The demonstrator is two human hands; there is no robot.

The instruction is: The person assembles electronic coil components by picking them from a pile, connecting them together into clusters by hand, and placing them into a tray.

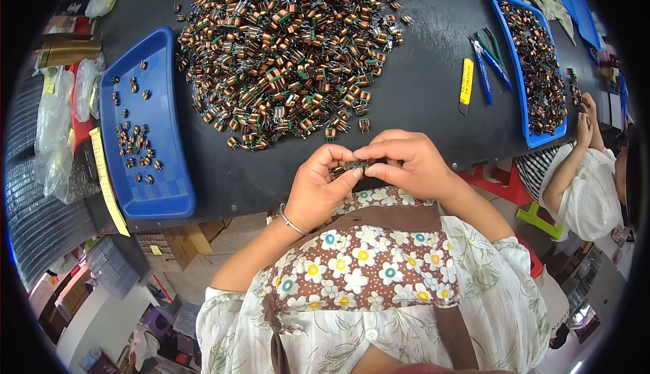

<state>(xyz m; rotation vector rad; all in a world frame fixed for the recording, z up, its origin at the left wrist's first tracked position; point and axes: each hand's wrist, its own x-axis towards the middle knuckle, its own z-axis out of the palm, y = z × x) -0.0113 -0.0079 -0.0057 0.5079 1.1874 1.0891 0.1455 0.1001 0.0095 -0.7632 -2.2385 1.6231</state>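
Note:
My left hand (323, 183) and my right hand (408, 164) meet at the table's near edge, in front of my flowered apron. Thumbs and forefingers of both pinch a small dark coil part (355, 165) between them. Fingers cover much of it, so its exact shape is hard to make out. Just beyond my hands rises a big heap of small copper-wound coils (284, 62) with dark and green cores and thin metal legs. One loose coil (365, 125) lies at the heap's near edge, close to my right hand.
On the left, a blue tray (179, 194) holds several scattered coils. At the right stand a full blue tray (542, 140), a yellow utility knife (466, 81), blue-handled cutters (484, 76) and a green-handled tool (496, 48). Another person's hands (587, 120) work beyond that tray.

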